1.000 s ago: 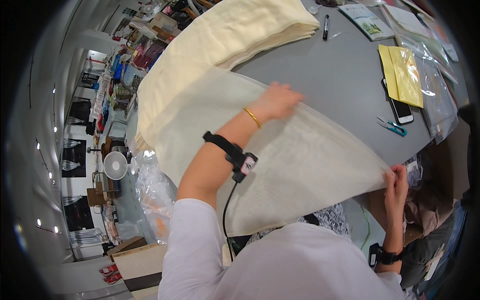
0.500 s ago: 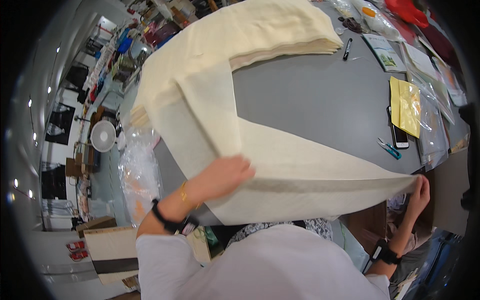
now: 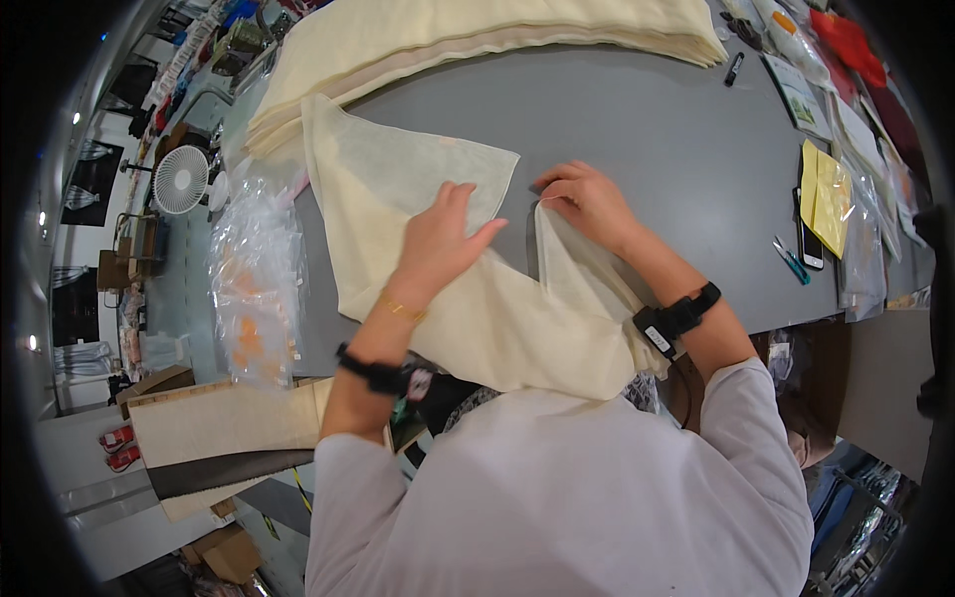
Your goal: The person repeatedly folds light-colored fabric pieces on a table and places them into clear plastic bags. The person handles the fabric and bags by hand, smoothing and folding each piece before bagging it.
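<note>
A thin cream cloth (image 3: 468, 308) lies loosely bunched across the near side of the grey table, its lower part hanging toward my body. My right hand (image 3: 587, 204) pinches one edge of it and lifts that edge into a peak. Over the cloth's left part is my left hand (image 3: 438, 244), fingers spread, thumb pointing right; whether it touches the fabric is unclear. One pointed corner of the cloth lies flat just beyond my left hand. Along the far side stretches a thick folded stack of cream cloth (image 3: 477, 30).
Clear plastic bags (image 3: 254, 289) hang at the table's left edge. At the right lie teal thread snips (image 3: 792, 261), a phone (image 3: 811, 244) under a yellow packet (image 3: 824, 199), a black marker (image 3: 734, 70) and a booklet (image 3: 796, 95). A white fan (image 3: 181, 179) stands farther left.
My right hand has come from the far right to the middle, carrying the cloth's edge. My left hand has moved up and opened. The cloth, stretched out before, is now bunched.
</note>
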The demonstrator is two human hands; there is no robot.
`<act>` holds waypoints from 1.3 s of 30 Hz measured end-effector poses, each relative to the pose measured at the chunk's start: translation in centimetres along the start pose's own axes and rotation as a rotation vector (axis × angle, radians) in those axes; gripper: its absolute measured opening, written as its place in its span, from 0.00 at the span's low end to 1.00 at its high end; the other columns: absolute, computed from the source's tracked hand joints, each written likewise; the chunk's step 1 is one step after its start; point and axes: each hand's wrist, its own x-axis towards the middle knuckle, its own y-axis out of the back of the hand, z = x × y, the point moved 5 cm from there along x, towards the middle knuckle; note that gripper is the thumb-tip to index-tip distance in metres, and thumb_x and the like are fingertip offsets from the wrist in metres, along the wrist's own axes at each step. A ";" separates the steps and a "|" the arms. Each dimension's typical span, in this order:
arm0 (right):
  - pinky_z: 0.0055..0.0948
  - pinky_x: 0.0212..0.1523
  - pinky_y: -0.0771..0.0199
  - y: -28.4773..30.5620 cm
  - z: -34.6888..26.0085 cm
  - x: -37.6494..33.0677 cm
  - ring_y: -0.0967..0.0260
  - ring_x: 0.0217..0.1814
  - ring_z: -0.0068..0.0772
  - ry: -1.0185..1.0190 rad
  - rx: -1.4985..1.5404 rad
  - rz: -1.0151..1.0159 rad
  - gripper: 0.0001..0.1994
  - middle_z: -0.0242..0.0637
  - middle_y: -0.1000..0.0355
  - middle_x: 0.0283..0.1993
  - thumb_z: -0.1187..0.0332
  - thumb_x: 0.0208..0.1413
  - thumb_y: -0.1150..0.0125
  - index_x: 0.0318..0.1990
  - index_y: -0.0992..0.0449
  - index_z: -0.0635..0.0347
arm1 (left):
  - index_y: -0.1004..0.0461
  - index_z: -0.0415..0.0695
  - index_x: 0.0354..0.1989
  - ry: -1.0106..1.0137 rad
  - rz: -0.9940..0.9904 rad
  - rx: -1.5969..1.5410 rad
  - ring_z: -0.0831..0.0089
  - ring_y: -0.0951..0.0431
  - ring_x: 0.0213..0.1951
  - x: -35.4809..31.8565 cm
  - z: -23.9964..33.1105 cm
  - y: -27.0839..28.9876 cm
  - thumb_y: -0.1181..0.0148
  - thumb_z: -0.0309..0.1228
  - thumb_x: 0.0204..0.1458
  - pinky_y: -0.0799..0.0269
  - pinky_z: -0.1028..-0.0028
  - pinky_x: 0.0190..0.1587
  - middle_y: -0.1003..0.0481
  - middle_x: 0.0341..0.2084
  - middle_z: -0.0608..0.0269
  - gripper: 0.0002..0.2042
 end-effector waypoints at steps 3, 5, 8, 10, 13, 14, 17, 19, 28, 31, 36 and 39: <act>0.40 0.60 0.25 -1.0 0.7 1.3 0.34 0.68 0.43 -0.050 0.043 -0.075 0.03 0.28 0.25 0.65 0.72 0.56 0.31 0.36 0.13 0.57 | 0.23 0.42 0.41 0.010 -0.068 0.076 0.56 0.19 0.34 2.0 -2.1 -4.7 0.34 0.34 0.60 0.25 0.61 0.35 0.24 0.39 0.59 0.09; 0.42 0.66 0.29 -0.5 1.1 2.0 0.39 0.74 0.46 0.023 0.036 -0.033 0.03 0.26 0.27 0.68 0.72 0.56 0.30 0.35 0.13 0.56 | 0.25 0.41 0.36 0.013 -0.016 -0.060 0.57 0.20 0.32 2.3 -3.0 -5.6 0.35 0.34 0.60 0.26 0.61 0.33 0.25 0.39 0.61 0.10; 0.45 0.71 0.38 -0.9 1.4 3.5 0.46 0.80 0.49 0.148 0.154 -0.054 0.02 0.25 0.29 0.71 0.70 0.56 0.29 0.34 0.13 0.55 | 0.25 0.40 0.34 0.076 -0.074 -0.341 0.59 0.22 0.29 1.9 -3.7 -5.7 0.36 0.31 0.60 0.27 0.62 0.32 0.25 0.35 0.62 0.08; 0.45 0.71 0.40 -2.1 1.2 4.6 0.42 0.77 0.46 0.204 0.108 -0.097 0.02 0.24 0.26 0.68 0.70 0.56 0.28 0.36 0.13 0.54 | 0.25 0.41 0.35 0.093 -0.047 -0.391 0.59 0.22 0.29 1.8 -3.3 -5.0 0.35 0.30 0.59 0.28 0.64 0.32 0.25 0.34 0.62 0.07; 0.43 0.69 0.41 -2.6 1.0 5.8 0.36 0.71 0.42 0.179 0.111 -0.124 0.03 0.25 0.22 0.60 0.70 0.56 0.28 0.38 0.13 0.53 | 0.23 0.41 0.36 0.059 -0.014 -0.459 0.61 0.23 0.30 1.5 -2.5 -1.5 0.33 0.31 0.58 0.28 0.67 0.33 0.25 0.32 0.61 0.07; 0.42 0.69 0.41 -1.7 0.7 5.9 0.34 0.69 0.41 0.211 0.125 -0.118 0.04 0.26 0.20 0.57 0.70 0.57 0.28 0.39 0.13 0.53 | 0.23 0.41 0.37 0.044 -0.027 -0.486 0.62 0.23 0.30 1.3 -2.2 0.2 0.32 0.31 0.57 0.27 0.68 0.34 0.24 0.32 0.60 0.08; 0.41 0.68 0.40 6.8 1.9 6.3 0.30 0.62 0.34 0.096 0.173 0.121 0.07 0.29 0.20 0.51 0.65 0.59 0.28 0.43 0.14 0.54 | 0.22 0.41 0.36 -0.207 -0.109 -0.115 0.61 0.24 0.34 -0.5 -2.4 9.3 0.24 0.33 0.48 0.27 0.67 0.37 0.24 0.30 0.58 0.14; 0.32 0.61 0.31 15.5 3.1 6.7 0.28 0.57 0.28 -0.006 0.170 0.234 0.07 0.29 0.21 0.51 0.66 0.62 0.29 0.44 0.14 0.57 | 0.24 0.41 0.36 -0.369 -0.195 0.143 0.53 0.24 0.37 -1.6 -3.5 15.5 0.20 0.39 0.40 0.26 0.60 0.41 0.24 0.30 0.56 0.21; 0.22 0.32 0.28 41.3 -10.6 9.4 0.26 0.30 0.18 -0.059 -0.252 0.524 0.13 0.27 0.18 0.33 0.61 0.57 0.23 0.41 0.12 0.61 | 0.23 0.39 0.42 -0.652 0.283 0.923 0.54 0.28 0.64 2.5 -1.3 38.4 0.39 0.15 0.54 0.27 0.59 0.59 0.21 0.45 0.55 0.09; 0.21 0.33 0.28 44.9 -16.2 7.6 0.27 0.30 0.17 0.145 -0.044 0.712 0.09 0.30 0.18 0.32 0.64 0.58 0.24 0.37 0.11 0.61 | 0.23 0.38 0.47 -0.538 0.563 0.748 0.57 0.27 0.64 1.2 -1.0 44.0 0.40 0.18 0.59 0.27 0.60 0.60 0.21 0.50 0.54 0.10; 0.23 0.35 0.27 43.5 -19.3 4.8 0.27 0.32 0.16 0.080 -0.223 0.609 0.12 0.28 0.18 0.30 0.62 0.56 0.23 0.38 0.12 0.63 | 0.24 0.37 0.52 -0.468 0.502 0.878 0.61 0.25 0.58 -1.5 -1.6 45.5 0.41 0.21 0.65 0.29 0.66 0.57 0.24 0.53 0.57 0.09; 0.21 0.36 0.25 42.1 -21.2 1.4 0.25 0.33 0.16 0.003 -0.239 0.548 0.09 0.28 0.17 0.31 0.66 0.58 0.25 0.38 0.12 0.63 | 0.24 0.37 0.51 -0.327 0.504 0.666 0.62 0.25 0.58 -4.3 -2.9 48.8 0.40 0.23 0.65 0.29 0.68 0.58 0.25 0.54 0.55 0.09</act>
